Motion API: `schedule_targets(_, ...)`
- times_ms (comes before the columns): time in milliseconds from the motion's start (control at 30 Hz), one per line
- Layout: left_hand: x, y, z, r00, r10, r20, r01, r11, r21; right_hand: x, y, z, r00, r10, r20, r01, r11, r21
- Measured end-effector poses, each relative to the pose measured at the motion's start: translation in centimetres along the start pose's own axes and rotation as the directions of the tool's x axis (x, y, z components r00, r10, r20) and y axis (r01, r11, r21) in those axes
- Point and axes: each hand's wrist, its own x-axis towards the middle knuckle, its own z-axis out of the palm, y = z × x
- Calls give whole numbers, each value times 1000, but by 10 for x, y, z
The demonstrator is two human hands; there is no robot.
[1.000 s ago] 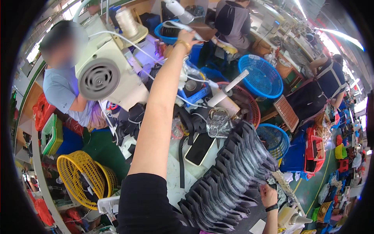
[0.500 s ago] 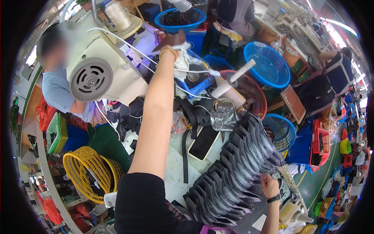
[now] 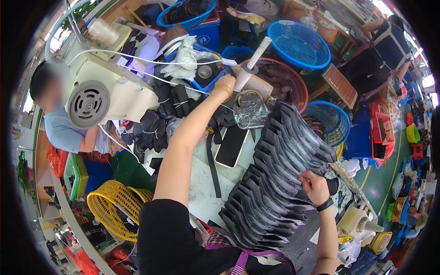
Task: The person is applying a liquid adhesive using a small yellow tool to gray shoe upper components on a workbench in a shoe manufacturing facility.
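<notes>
My left arm (image 3: 185,146) reaches forward across the table. My left hand (image 3: 225,83), with a gold bracelet at the wrist, is beside the base of a white upright post (image 3: 251,68); its fingers are mostly hidden. My right hand (image 3: 315,189), wearing a black wristband, is at the right edge of a long row of overlapping dark curved pieces (image 3: 277,178). Its fingers are curled together in a pinch, and anything between them is too small to make out. A brown flat piece (image 3: 172,36) lies by a white cloth (image 3: 183,59) at the far side.
A phone (image 3: 232,145) and a black strap (image 3: 213,169) lie on the pale tabletop (image 3: 198,183). A sewing machine (image 3: 119,91) stands left, with a person (image 3: 62,123) behind it. Blue baskets (image 3: 300,45) and a red basket (image 3: 293,87) stand beyond; yellow baskets (image 3: 110,206) are lower left.
My left hand has come back and right from the far side, leaving the brown piece there by the white cloth. My right hand stays by the row, and the view has shifted.
</notes>
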Motion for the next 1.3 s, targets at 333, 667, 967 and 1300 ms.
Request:
schedule_targets(333,-71,28,-71,946,321,-48,-293,908,300,-61,10,4,992,125,-16,-123,990,75)
schedule_targets(667,-300,154,-205,716,669,-199,-677,735,37,-55,-147,42,992,-56,-112,99,898,428)
schedule_targets(967,-310,202,-198,549,770,-325,-836,500,-227,-160,-149,-1,962,-228,-147,234,972,22)
schedule_targets(1300,-158,163,-89,802,551,-231,-585,802,-118,-573,-11,-201,366,16,-930,-447,880,-161)
